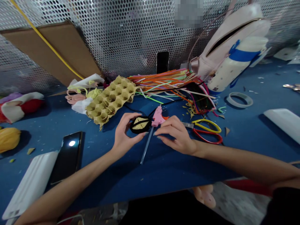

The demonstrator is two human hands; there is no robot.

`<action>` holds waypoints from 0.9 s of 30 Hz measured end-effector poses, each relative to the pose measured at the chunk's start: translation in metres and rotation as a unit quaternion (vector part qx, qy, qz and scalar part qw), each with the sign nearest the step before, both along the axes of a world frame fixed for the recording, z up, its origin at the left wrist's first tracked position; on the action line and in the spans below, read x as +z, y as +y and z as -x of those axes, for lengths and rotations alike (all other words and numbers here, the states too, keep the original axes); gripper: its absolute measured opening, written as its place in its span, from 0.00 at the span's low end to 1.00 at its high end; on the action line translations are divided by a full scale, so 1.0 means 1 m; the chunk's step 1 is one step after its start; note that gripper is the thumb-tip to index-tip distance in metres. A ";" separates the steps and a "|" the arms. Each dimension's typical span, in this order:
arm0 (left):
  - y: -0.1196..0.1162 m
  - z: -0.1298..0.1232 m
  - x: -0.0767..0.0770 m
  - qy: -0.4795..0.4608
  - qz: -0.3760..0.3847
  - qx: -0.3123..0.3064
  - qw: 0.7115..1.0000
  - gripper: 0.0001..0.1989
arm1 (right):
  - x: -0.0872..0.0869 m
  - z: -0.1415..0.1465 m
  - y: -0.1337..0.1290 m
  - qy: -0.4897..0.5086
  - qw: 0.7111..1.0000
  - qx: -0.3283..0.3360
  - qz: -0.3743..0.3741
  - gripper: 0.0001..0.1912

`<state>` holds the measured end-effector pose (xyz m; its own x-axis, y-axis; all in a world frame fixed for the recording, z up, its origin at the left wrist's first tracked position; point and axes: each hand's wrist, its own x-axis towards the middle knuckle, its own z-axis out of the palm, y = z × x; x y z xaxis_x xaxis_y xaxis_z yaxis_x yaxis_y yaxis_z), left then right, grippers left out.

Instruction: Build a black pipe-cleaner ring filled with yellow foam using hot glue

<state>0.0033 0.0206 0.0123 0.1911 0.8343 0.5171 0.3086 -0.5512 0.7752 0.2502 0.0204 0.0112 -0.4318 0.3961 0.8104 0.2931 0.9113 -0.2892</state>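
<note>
Between the thumb and fingers of my left hand (125, 132) is a round piece with a fuzzy black rim and a pale yellow middle (140, 123) crossed by black strips. My right hand (177, 134) is just to the right of it, fingers curled in and thumb close to the fingertips; whatever they pinch, if anything, is too small to make out. A pink hot glue gun (157, 117) lies just beyond my right fingertips, with a clear glue stick (147, 146) running from it toward me. Scissors (207, 129) with yellow and red handles rest beside my right hand.
Behind my hands are an egg carton (111, 100) and a pile of coloured pipe cleaners (161, 82). At left lie a phone (67, 156) and a white power bank (31, 184). A tape roll (239, 100), a bottle (237, 65) and a bag (225, 37) are at right.
</note>
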 end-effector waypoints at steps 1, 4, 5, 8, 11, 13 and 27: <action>-0.001 -0.001 -0.001 0.006 -0.004 0.002 1.000 0.26 | 0.003 -0.002 0.001 0.002 1.000 -0.016 -0.008 0.07; -0.005 -0.004 -0.001 0.031 -0.023 0.001 0.999 0.25 | 0.008 -0.005 0.006 0.006 0.998 -0.056 -0.020 0.08; -0.007 -0.004 -0.001 0.040 -0.028 0.000 0.999 0.25 | 0.008 -0.006 0.008 0.003 0.998 -0.063 -0.025 0.08; -0.010 -0.007 0.000 0.059 -0.037 -0.006 0.998 0.24 | 0.006 -0.007 0.011 -0.019 0.997 -0.069 -0.042 0.07; -0.011 -0.008 0.001 0.073 -0.046 -0.007 0.996 0.24 | 0.004 -0.006 0.013 -0.030 0.995 -0.069 -0.058 0.05; -0.011 -0.008 0.001 0.081 -0.052 -0.011 0.995 0.24 | 0.005 -0.006 0.013 -0.025 0.995 -0.068 -0.064 0.05; -0.011 -0.008 -0.001 0.097 -0.065 -0.021 0.993 0.26 | 0.006 -0.006 0.013 -0.036 0.996 -0.067 -0.054 0.04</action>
